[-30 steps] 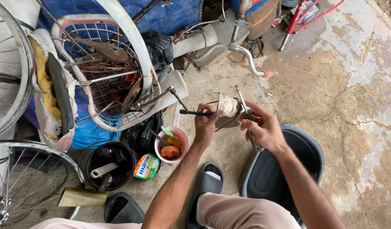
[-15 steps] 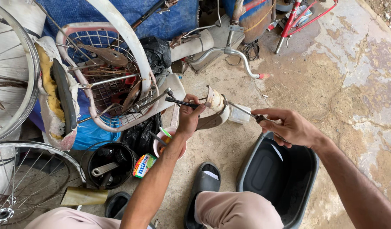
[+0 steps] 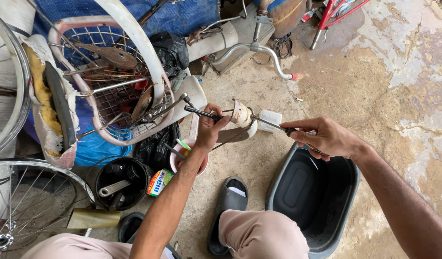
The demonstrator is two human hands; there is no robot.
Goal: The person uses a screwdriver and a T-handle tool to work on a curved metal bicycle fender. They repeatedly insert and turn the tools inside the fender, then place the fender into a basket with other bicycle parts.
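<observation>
At the centre of the frame, above the concrete floor (image 3: pixel 374 86), the left hand (image 3: pixel 210 130) is clenched around a worn white part (image 3: pixel 242 117) with a dark bolt, while the right hand (image 3: pixel 326 138) grasps a thin metal tool (image 3: pixel 273 125) whose tip meets it. A wire basket (image 3: pixel 110 86) crowds the left edge; a dark tub (image 3: pixel 348 192) sits just below the right hand. Open floor lies toward the upper right.
</observation>
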